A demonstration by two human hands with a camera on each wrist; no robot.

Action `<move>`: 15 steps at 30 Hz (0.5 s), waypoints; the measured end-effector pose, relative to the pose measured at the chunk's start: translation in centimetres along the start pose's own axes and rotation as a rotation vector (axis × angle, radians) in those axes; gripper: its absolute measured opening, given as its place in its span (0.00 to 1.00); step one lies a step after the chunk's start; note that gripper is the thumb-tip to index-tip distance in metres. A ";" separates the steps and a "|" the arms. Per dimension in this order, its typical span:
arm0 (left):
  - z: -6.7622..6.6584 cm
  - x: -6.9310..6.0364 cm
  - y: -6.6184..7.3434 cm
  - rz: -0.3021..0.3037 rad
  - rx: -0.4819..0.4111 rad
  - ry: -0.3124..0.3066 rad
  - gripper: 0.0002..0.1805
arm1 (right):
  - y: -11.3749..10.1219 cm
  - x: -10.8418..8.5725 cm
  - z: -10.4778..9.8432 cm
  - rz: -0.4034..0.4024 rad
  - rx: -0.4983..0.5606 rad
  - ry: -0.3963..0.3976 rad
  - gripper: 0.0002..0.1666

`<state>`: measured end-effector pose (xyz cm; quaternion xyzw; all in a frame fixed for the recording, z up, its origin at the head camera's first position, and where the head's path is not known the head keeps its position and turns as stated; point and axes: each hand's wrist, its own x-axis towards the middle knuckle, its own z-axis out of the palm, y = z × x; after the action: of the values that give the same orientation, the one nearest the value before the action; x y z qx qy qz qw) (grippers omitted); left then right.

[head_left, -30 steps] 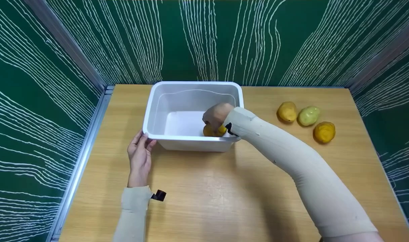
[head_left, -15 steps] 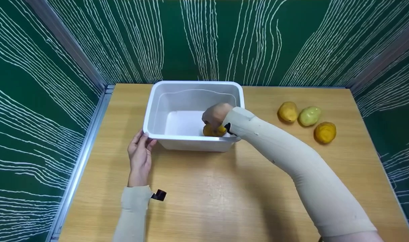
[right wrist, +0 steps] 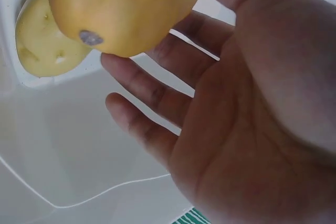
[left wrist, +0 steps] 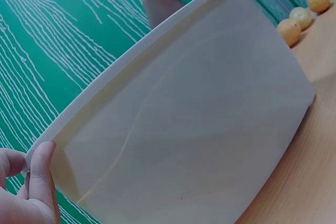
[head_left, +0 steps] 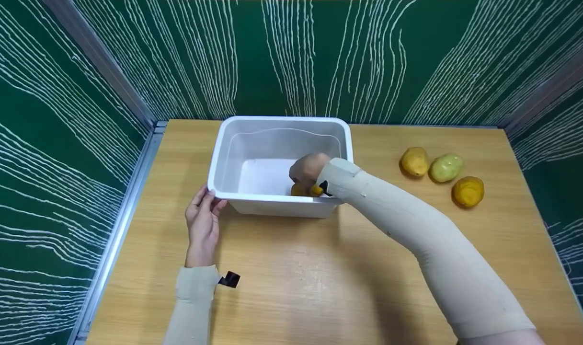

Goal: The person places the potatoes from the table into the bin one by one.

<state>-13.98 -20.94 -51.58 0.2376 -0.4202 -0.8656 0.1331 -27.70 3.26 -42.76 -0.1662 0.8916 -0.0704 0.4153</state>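
Note:
A white plastic bin (head_left: 272,197) stands on the wooden table. At its near left corner, my left hand (head_left: 202,227) pinches the rim between thumb and fingers. My right hand (head_left: 308,167) reaches into the bin near its right front corner. In the right wrist view, its thumb and fingers hold a smooth orange-yellow, pear-shaped fruit (right wrist: 123,11) with a grey spot at one end. Behind that fruit, a paler yellow, potato-like piece (right wrist: 44,40) lies in the bin's corner. The sleeve and hand partly hide both pieces in the head view.
Right of the bin, a yellow fruit (head_left: 414,161), a light green fruit (head_left: 446,167) and a wrinkled dark-yellow one (head_left: 468,191) lie on the table (head_left: 291,287). Green walls with white lines enclose its back and sides. A metal rail (head_left: 123,211) runs along the left edge.
The head view has shifted slightly. My right hand has lowered a little toward the bin's near wall. My left hand stays on the rim, and the fruits on the table have not moved.

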 end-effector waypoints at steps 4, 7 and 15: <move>0.1 0.0 0.1 0.002 0.001 0.007 0.25 | -0.2 0.0 0.1 -0.005 -0.014 -0.016 0.12; 0.1 0.0 0.2 0.000 -0.008 0.017 0.25 | -0.3 -0.1 0.1 0.016 0.049 -0.016 0.13; 0.0 0.1 0.0 0.003 -0.009 0.016 0.25 | -0.2 -0.1 0.1 0.025 0.093 -0.034 0.13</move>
<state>-14.08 -20.96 -51.56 0.2433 -0.4158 -0.8653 0.1387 -27.47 3.08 -42.68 -0.1368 0.8821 -0.1038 0.4386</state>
